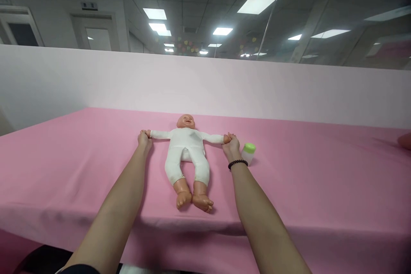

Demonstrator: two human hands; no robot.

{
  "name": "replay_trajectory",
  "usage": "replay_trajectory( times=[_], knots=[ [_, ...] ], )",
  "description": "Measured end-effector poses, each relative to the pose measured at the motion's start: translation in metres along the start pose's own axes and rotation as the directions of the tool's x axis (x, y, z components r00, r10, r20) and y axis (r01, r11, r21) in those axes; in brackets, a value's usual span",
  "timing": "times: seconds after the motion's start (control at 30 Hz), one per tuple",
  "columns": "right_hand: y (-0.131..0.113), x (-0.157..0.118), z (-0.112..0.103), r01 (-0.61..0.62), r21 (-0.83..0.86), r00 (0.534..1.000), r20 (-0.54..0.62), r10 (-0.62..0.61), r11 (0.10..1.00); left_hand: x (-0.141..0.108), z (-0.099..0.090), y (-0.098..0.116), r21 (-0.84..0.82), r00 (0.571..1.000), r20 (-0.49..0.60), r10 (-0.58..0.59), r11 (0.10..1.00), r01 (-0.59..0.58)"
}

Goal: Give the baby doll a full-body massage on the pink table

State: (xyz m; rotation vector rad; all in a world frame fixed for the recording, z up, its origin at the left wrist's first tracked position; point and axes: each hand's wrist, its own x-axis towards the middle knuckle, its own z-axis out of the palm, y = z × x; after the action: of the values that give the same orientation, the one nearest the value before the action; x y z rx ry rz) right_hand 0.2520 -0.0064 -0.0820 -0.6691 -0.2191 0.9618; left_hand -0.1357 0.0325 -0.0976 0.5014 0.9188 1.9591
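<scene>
A baby doll with a white cloth body lies on its back, its head away from me and its bare feet toward me. Both of its arms are stretched straight out to the sides. My left hand is closed around the doll's hand on the left. On the other side, my right hand, with a dark beaded bracelet at the wrist, grips the doll's other hand. Just right of that wrist stands a small bottle with a green lid, partly hidden by my hand.
Pink cloth covers the wide table, its front edge hanging toward me. A low white wall runs behind it, with glass panes above. Something skin-toned shows at the far right edge.
</scene>
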Motion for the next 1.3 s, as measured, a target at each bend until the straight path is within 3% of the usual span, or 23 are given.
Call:
replay_trajectory(
  times=[0.27,0.43,0.63,0.83,1.07,1.3],
  knots=[
    [0.007,0.005,0.001,0.044,-0.008,0.998,0.041,-0.044,0.999,-0.016,0.007,0.002,0.152,0.998,-0.011,-0.065,0.986,0.066],
    [0.007,0.004,0.001,0.055,0.000,0.996,0.072,-0.055,0.999,-0.014,0.008,0.005,0.139,0.996,-0.040,-0.084,0.986,0.088],
    [0.009,0.000,0.005,0.062,0.005,0.997,0.049,-0.062,0.998,-0.016,0.014,0.003,0.129,0.997,0.048,-0.054,0.990,0.047],
    [0.009,-0.003,0.003,0.058,-0.018,0.998,0.035,-0.058,0.998,-0.011,0.014,0.000,0.092,0.998,0.021,-0.059,0.994,0.057],
    [0.007,-0.009,0.006,0.033,-0.010,0.999,0.005,-0.033,0.999,-0.013,0.014,-0.001,0.090,0.998,0.060,-0.020,0.996,0.014],
    [0.009,-0.007,0.004,0.045,-0.011,0.998,0.043,-0.045,0.999,-0.009,0.015,-0.002,0.068,0.998,0.001,-0.062,0.996,0.062]
  ],
)
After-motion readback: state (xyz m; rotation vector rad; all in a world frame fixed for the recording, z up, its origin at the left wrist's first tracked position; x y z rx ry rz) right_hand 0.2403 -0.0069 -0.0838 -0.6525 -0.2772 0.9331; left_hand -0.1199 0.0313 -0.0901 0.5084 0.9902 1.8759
